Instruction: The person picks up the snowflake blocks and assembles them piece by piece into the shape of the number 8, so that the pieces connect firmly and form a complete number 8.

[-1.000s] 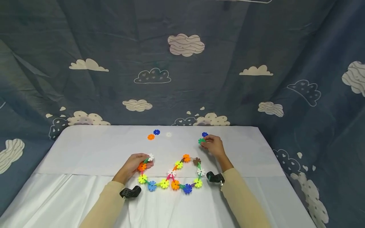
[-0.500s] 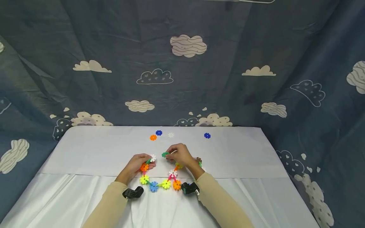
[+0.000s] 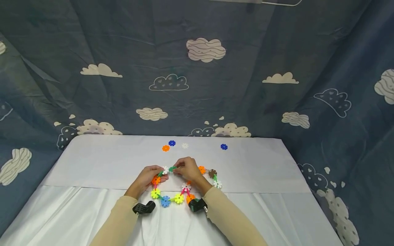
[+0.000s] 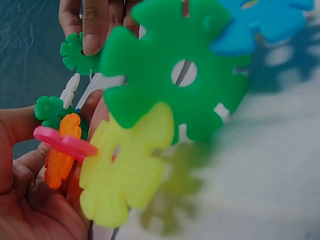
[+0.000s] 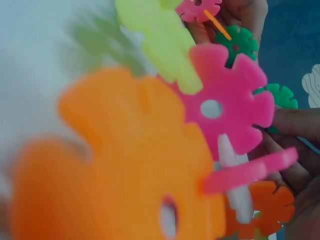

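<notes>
A chain of slotted, flower-shaped plastic discs curves across the white cloth between the hands. My left hand holds the chain's left end by a green disc, which joins a white disc and an orange disc. Between the right thumb and fingers, my right hand pinches a loose-looking green disc. That disc is right at the white one's edge; whether their slots engage I cannot tell. Pink, yellow and light-blue discs follow along. My right forearm hides part of the chain.
Towards the back of the cloth lie a blue disc, an orange disc, a white disc and another blue disc. A dark cloud-print curtain hangs behind the table.
My right hand has carried the green disc from the back right, leftward and nearer, up to the white disc at the chain's end. My left hand has stayed nearly still.
</notes>
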